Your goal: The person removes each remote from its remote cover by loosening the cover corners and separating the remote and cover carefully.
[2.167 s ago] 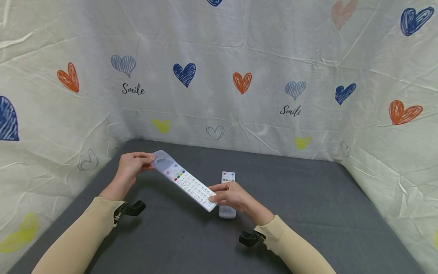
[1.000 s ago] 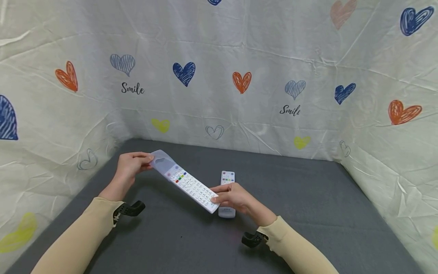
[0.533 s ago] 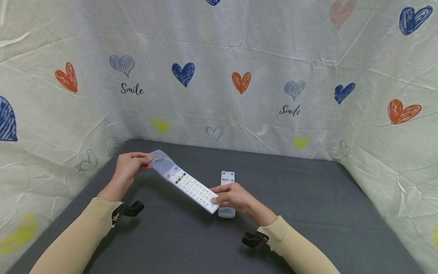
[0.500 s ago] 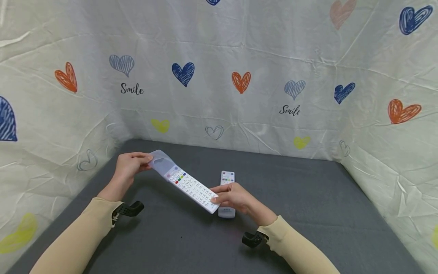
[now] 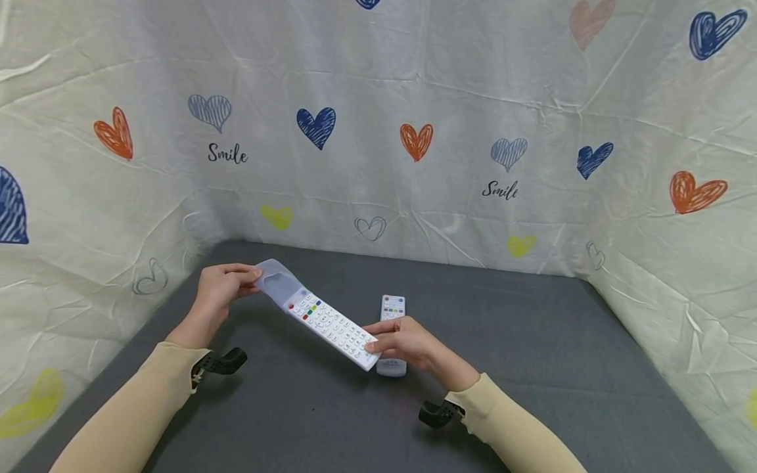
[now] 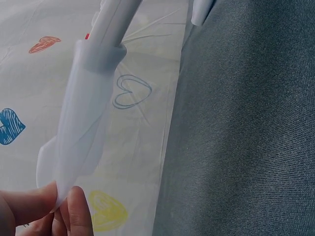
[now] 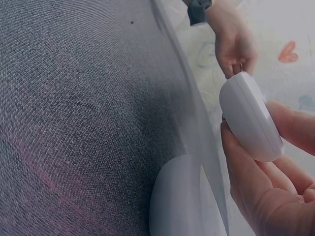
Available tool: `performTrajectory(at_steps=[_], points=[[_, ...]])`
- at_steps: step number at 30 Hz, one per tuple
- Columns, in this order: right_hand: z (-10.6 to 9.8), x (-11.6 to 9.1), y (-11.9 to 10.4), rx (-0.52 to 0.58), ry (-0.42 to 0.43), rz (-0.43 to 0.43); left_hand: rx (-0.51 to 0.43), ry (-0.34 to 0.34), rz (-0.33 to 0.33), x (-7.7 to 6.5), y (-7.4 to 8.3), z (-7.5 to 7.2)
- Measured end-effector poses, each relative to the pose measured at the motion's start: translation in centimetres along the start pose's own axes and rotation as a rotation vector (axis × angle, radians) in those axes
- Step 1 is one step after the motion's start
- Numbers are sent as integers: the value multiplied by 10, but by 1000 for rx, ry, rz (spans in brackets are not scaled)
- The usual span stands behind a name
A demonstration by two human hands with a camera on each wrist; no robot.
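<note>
My right hand [image 5: 408, 341] holds a white remote control [image 5: 334, 325] by its lower end, thumb on the button face and fingers beneath. The remote slants up to the left above the table, its coloured buttons showing. Its far end sits inside a translucent, soft-looking cover [image 5: 278, 279]. My left hand [image 5: 221, 289] pinches the cover's outer tip between thumb and fingers. In the left wrist view the cover [image 6: 86, 108] looks largely hollow, with the remote [image 6: 115, 22] entering only its mouth. A second white remote [image 5: 391, 366] lies on the table behind my right hand, partly hidden by it.
A dark grey cloth covers the table [image 5: 532, 355]. White sheeting [image 5: 455, 98] printed with hearts and "Smile" encloses the back and both sides. A black wrist mount [image 5: 220, 361] sits on the left wrist, another mount [image 5: 437, 414] on the right.
The remote has slid a little out of the cover, down and to the right; the red button by its top end now shows bare. Both hands keep their hold, slightly farther apart.
</note>
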State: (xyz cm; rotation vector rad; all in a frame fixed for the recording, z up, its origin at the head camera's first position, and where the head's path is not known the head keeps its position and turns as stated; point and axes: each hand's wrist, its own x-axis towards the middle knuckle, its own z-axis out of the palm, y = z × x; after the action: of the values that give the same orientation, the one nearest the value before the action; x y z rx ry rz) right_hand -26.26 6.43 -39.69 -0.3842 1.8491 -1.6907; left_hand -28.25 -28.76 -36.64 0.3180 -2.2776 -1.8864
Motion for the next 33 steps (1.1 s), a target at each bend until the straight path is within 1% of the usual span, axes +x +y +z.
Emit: performTrajectory(at_steps=[12, 17, 19, 21, 24, 26, 28, 33], points=[[-1, -3, -3, -8, -11, -15, 1, 10, 20, 1, 3, 2], [-4, -3, -3, -8, -17, -18, -18, 32, 13, 2, 3, 3], [-6, -5, -3, -14, -15, -14, -35, 63, 18, 4, 4, 0], [-8, -8, -1, -25, -7, -7, -66, 76, 20, 5, 4, -10], [-11, -13, 2, -39, 19, 11, -51, 112, 24, 6, 3, -26], [-12, -13, 4, -29, 38, 15, -22, 107, 23, 5, 3, -32], [-12, -12, 3, -16, 50, 19, 11, 113, 30, 5, 2, -31], [-5, -6, 1, 21, 44, 26, 13, 61, 68, 5, -3, -27]])
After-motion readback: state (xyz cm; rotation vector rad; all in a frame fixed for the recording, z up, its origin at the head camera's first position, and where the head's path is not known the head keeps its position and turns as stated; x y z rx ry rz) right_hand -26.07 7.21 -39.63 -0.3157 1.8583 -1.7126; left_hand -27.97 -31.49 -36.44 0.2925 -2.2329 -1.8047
